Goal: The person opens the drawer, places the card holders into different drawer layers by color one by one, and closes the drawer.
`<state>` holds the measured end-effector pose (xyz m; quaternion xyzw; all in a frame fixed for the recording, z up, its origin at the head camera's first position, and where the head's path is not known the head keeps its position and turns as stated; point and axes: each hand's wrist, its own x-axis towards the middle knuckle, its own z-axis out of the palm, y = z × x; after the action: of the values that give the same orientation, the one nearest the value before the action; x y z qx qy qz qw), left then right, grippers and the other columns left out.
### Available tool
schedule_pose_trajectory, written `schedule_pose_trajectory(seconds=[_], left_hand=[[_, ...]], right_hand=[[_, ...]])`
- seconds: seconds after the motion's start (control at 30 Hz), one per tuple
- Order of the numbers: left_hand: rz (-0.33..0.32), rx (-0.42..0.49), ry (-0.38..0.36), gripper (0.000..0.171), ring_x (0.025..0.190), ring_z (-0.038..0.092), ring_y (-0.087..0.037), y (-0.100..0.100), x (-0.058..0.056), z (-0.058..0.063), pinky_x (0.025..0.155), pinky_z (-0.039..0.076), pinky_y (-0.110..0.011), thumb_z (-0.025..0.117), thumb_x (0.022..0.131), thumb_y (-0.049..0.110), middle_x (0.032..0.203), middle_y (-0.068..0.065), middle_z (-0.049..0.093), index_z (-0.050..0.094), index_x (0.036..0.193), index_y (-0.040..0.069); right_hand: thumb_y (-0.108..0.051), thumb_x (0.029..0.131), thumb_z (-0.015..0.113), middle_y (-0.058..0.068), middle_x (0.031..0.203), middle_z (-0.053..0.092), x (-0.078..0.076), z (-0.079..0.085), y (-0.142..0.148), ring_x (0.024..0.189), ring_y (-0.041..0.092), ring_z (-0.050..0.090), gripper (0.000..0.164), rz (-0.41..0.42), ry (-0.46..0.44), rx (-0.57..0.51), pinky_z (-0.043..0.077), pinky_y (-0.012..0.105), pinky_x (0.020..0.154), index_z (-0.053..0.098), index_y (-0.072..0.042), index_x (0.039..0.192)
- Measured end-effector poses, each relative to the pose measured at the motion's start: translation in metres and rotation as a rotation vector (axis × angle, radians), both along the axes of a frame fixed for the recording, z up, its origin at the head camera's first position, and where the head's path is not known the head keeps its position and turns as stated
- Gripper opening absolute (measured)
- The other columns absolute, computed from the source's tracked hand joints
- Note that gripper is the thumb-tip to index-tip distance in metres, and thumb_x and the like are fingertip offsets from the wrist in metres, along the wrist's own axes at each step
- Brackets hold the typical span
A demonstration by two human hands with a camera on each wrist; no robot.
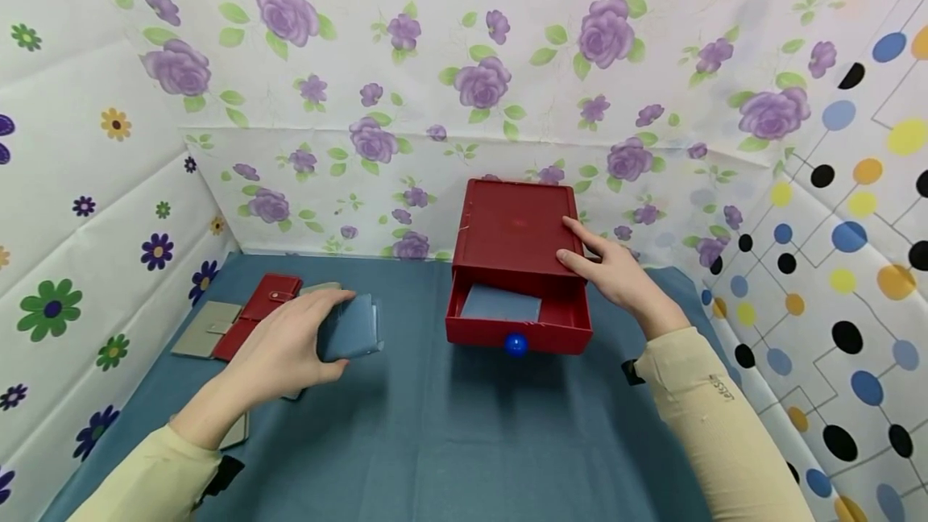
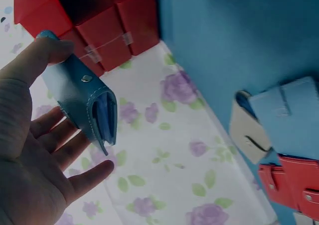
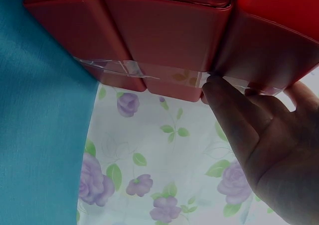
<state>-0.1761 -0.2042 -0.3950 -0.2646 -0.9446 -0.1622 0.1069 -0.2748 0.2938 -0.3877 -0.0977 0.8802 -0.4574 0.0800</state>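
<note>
My left hand [image 1: 279,337] holds a small blue wallet [image 1: 350,327] above the table, left of the red drawer box [image 1: 518,224]. In the left wrist view, the thumb lies over one side of the wallet [image 2: 79,83], the fingers behind the other; a snap and stitched edges show. My right hand [image 1: 623,276] rests its fairly straight fingers on the box's upper right edge and side. The drawer [image 1: 471,330], with a round blue knob [image 1: 515,345], is pulled out. A flat light-blue item [image 1: 500,304] lies inside it.
On the table's left side lie a red wallet [image 1: 261,304], a grey wallet [image 1: 206,329] and others partly hidden behind my left hand and forearm. Blue cloth [image 1: 435,441] covers the table. Flowered sheeting [image 1: 406,143] rises behind; a dotted sheet [image 1: 834,264] stands at the right.
</note>
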Motion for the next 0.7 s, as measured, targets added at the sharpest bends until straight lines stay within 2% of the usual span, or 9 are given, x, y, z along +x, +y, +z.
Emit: schedule_pose_trajectory(seconds=[0.17,0.4,0.7], left_hand=[[-0.042,0.031,0.062,0.092,0.116,0.066,-0.033,0.008,-0.004,0.008,0.092,0.058,-0.056,0.099,0.070,0.033,0.142,-0.013,0.062,0.057,0.148,0.008],[-0.056,0.053,0.088,0.090,0.111,0.065,-0.034,0.017,-0.007,0.017,0.087,0.060,-0.055,0.099,0.070,0.032,0.144,-0.013,0.055,0.058,0.148,0.013],[-0.084,0.105,0.132,0.089,0.110,0.065,-0.033,0.030,-0.009,0.025,0.085,0.060,-0.054,0.098,0.072,0.033,0.140,-0.012,0.057,0.059,0.150,0.013]], right_hand=[[-0.066,0.101,0.063,0.012,0.177,0.019,0.001,0.000,-0.001,0.154,0.045,0.035,0.083,-0.004,-0.005,-0.002,0.039,0.064,0.117,0.020,-0.047,0.169],[-0.065,0.101,0.063,0.013,0.177,0.018,0.001,0.000,-0.001,0.155,0.045,0.035,0.082,-0.002,-0.003,-0.012,0.038,0.064,0.118,0.021,-0.047,0.169],[-0.064,0.102,0.062,0.013,0.177,0.018,0.001,0.000,-0.001,0.155,0.046,0.035,0.082,0.004,0.000,-0.001,0.038,0.064,0.118,0.019,-0.045,0.170]])
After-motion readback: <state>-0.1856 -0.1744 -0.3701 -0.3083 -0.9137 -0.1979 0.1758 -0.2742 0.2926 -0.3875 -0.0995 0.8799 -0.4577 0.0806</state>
